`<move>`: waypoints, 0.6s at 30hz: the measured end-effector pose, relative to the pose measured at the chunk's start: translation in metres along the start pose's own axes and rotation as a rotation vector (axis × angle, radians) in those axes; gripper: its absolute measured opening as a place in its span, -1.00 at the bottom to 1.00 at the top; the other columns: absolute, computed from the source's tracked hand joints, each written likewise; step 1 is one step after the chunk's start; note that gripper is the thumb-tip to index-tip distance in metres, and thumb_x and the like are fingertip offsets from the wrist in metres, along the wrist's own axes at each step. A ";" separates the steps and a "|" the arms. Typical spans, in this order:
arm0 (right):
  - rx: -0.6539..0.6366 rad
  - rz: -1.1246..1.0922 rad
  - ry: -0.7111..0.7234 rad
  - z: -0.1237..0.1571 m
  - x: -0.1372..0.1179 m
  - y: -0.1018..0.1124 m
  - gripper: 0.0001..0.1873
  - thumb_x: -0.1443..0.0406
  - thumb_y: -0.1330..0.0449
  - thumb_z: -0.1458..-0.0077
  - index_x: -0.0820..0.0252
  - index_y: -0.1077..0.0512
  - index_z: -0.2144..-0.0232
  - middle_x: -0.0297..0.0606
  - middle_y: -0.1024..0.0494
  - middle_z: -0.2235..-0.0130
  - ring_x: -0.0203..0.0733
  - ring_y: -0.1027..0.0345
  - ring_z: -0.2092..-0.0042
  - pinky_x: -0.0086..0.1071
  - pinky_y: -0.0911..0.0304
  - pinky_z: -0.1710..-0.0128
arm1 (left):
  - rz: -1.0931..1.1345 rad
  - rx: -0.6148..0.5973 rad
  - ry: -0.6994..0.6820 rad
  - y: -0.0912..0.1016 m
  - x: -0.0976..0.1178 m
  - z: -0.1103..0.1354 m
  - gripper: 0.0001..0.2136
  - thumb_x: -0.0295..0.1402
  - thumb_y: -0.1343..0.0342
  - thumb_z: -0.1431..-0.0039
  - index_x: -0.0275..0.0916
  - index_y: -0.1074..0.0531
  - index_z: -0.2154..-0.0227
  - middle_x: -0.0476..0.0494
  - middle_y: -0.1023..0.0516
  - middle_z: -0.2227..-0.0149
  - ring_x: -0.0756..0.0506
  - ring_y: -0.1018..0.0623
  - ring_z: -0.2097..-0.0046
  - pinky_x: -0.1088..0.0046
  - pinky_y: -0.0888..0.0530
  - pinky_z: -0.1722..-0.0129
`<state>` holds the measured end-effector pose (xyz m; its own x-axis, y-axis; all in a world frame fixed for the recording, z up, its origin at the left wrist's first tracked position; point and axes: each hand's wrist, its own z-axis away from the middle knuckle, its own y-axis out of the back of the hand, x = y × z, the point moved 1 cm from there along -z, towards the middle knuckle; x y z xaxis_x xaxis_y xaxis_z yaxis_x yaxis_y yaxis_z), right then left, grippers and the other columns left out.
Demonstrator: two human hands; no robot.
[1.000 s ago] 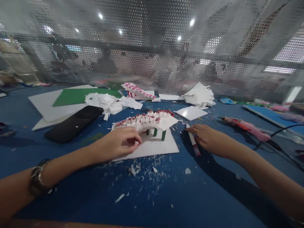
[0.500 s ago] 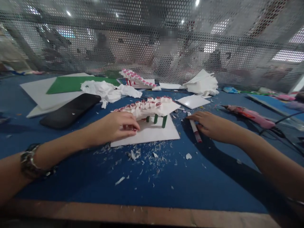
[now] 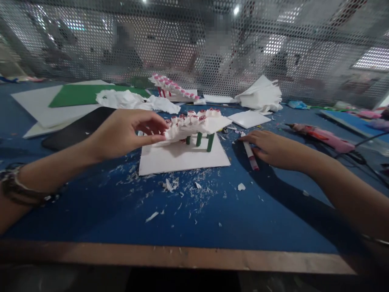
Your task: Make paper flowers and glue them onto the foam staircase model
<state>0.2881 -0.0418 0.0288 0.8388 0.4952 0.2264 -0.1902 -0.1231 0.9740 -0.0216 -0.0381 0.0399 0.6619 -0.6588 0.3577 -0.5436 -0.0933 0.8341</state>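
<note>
A white foam model [image 3: 194, 125] with red-topped bits along its ridge stands on green posts on a white base sheet [image 3: 182, 158]. My left hand [image 3: 127, 132] is raised off the sheet, thumb and fingers pinched on the model's left end. Resting on the blue table, my right hand [image 3: 270, 150] lies palm down with fingers over a white and red marker [image 3: 251, 156], just right of the sheet.
A black phone [image 3: 75, 129], white and green sheets [image 3: 73, 95], crumpled paper [image 3: 130, 101], a second foam model [image 3: 173, 89], a paper stack [image 3: 261, 97] and a pink glue gun [image 3: 319, 136] with cable lie around. White scraps [image 3: 182, 188] litter the front. A perforated screen stands behind; people sit beyond it.
My left hand rose from the base sheet and now pinches the model's left end in the air. The view tilted down, showing the table's front edge. My right hand stayed put.
</note>
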 end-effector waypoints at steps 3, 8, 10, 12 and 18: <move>-0.018 0.000 -0.004 0.000 -0.001 0.001 -0.55 0.47 0.13 0.02 0.38 -0.29 0.06 0.00 -0.39 0.10 -0.02 -0.28 0.08 -0.16 -0.15 0.04 | -0.117 -0.030 -0.208 -0.007 0.000 0.003 -0.81 -0.28 0.00 -0.05 -0.29 -0.43 0.39 -0.09 -0.50 0.40 0.00 -0.46 0.38 0.57 -0.36 0.35; -0.040 -0.008 0.002 -0.001 -0.001 0.002 -0.54 0.48 0.14 0.02 0.42 -0.27 0.05 0.03 -0.38 0.10 -0.01 -0.28 0.08 -0.16 -0.13 0.05 | -0.306 -0.128 -0.389 -0.021 0.002 0.007 -0.72 -0.34 0.18 -0.17 -0.27 -0.44 0.35 -0.21 -0.50 0.29 -0.08 -0.44 0.24 0.44 -0.34 0.23; -0.044 -0.013 -0.002 -0.001 -0.002 0.001 -0.54 0.48 0.14 0.02 0.44 -0.27 0.04 0.05 -0.37 0.09 0.00 -0.27 0.07 -0.16 -0.13 0.05 | -0.324 -0.115 -0.410 -0.023 0.001 0.007 -0.71 -0.35 0.19 -0.18 -0.27 -0.45 0.34 -0.22 -0.49 0.28 -0.09 -0.44 0.23 0.42 -0.35 0.23; -0.046 -0.031 -0.005 -0.001 -0.003 0.002 -0.54 0.48 0.14 0.02 0.45 -0.25 0.03 0.05 -0.37 0.09 0.00 -0.24 0.05 -0.16 -0.12 0.06 | -0.250 -0.064 -0.378 -0.021 0.000 0.006 -0.76 -0.34 0.12 -0.15 -0.28 -0.44 0.32 -0.19 -0.50 0.29 -0.07 -0.45 0.24 0.47 -0.35 0.23; 0.099 -0.201 -0.288 0.014 0.022 0.035 -0.57 0.52 0.17 0.02 0.31 -0.26 0.10 -0.09 -0.42 0.16 -0.26 -0.34 0.24 -0.39 -0.18 0.23 | 0.201 0.030 -0.024 -0.012 -0.003 0.001 -0.83 -0.32 -0.07 0.01 -0.27 -0.45 0.37 -0.09 -0.49 0.37 0.01 -0.45 0.38 0.59 -0.37 0.39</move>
<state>0.3069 -0.0478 0.0676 0.9664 0.2572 0.0048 0.0315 -0.1371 0.9901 -0.0173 -0.0362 0.0280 0.5261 -0.6838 0.5056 -0.6793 0.0199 0.7336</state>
